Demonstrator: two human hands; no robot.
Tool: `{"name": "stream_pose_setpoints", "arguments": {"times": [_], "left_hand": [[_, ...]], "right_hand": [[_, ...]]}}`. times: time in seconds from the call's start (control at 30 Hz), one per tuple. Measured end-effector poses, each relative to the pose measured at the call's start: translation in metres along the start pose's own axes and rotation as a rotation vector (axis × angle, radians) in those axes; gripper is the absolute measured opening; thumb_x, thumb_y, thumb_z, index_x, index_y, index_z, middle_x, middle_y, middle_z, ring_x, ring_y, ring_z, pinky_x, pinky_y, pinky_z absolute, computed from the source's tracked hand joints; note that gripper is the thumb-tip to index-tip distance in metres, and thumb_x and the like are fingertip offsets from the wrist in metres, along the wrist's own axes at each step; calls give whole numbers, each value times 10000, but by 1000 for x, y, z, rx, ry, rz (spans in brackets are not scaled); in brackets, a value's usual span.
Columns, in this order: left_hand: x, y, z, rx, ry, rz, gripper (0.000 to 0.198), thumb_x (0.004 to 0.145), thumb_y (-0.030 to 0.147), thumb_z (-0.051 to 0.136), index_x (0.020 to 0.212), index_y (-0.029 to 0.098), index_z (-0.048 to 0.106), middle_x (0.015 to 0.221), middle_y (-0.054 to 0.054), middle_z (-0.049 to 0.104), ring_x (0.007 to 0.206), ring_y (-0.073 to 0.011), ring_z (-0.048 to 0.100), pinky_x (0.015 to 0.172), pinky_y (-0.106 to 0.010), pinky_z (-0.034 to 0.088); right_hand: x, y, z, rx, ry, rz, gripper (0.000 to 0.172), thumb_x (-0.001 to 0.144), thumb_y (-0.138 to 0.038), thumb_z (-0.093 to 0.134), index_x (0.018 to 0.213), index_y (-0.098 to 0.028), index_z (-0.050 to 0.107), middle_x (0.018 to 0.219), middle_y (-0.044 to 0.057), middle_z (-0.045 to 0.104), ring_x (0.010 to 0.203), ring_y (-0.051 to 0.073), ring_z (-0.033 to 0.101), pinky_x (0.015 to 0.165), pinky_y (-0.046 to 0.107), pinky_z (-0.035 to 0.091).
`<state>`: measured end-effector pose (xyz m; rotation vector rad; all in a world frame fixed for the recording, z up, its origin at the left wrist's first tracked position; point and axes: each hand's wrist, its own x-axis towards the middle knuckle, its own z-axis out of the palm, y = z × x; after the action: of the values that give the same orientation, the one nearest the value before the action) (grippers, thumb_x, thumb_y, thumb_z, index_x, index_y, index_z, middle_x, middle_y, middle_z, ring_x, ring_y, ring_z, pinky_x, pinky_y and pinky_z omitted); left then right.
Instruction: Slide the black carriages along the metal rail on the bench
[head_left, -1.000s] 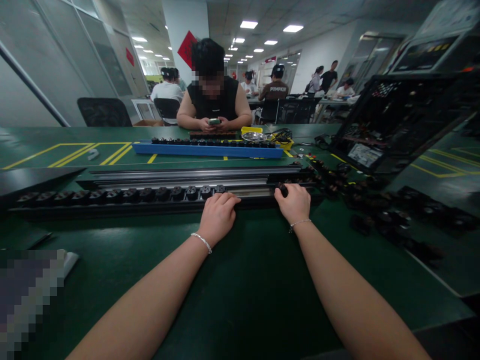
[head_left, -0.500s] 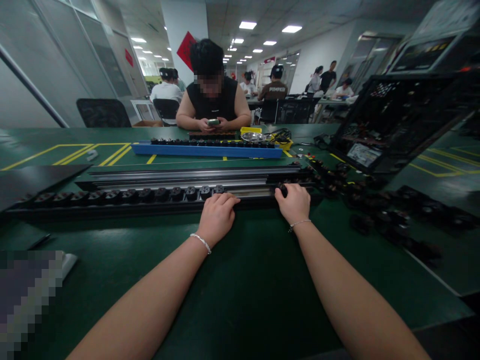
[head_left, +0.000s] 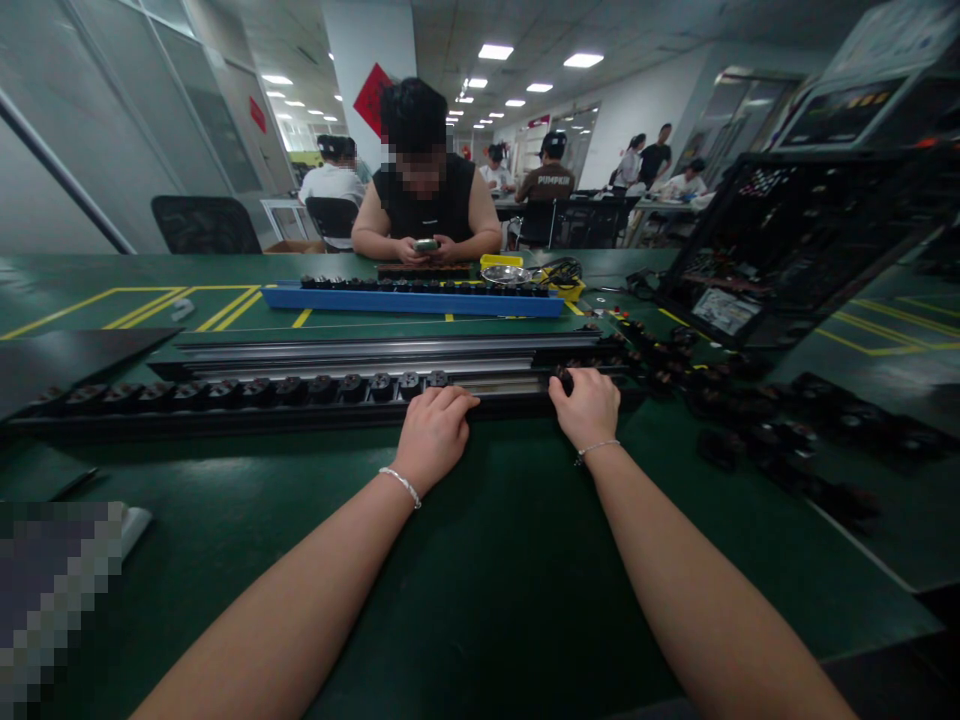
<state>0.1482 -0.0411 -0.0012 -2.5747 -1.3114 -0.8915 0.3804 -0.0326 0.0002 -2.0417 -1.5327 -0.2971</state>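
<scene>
A long black rail (head_left: 495, 403) lies crosswise before me, with a row of round black socket modules (head_left: 322, 388) along its left part. My left hand (head_left: 435, 430) is closed over the rail's near edge, just at the right end of that row, its fingers together. Farther right, my right hand (head_left: 589, 408) is closed on a dark piece that looks like another socket module (head_left: 564, 380), at the rail's right part. The hand covers most of that piece. Between the hands a bare, lighter strip of the rail's channel shows.
Parallel dark rails (head_left: 390, 347) lie just behind. Beyond them is a blue rail (head_left: 420, 301) with more modules. Loose black modules (head_left: 780, 440) are heaped at right, near an open black case (head_left: 795, 240). A person (head_left: 427, 200) sits opposite, holding a phone.
</scene>
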Motion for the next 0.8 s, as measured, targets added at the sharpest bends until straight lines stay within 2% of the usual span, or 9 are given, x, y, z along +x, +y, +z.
{"name": "stream_pose_setpoints", "arguments": {"times": [0.8], "left_hand": [[0, 1, -1, 8, 3, 2, 319, 806, 116, 457, 1066, 225, 608, 1109, -40, 628, 986, -230, 518, 819, -387, 410]], "right_hand": [[4, 15, -3, -23, 22, 66, 417, 820, -395, 410, 1015, -127, 662, 1030, 144, 619, 935, 266, 501, 842, 391, 349]]}}
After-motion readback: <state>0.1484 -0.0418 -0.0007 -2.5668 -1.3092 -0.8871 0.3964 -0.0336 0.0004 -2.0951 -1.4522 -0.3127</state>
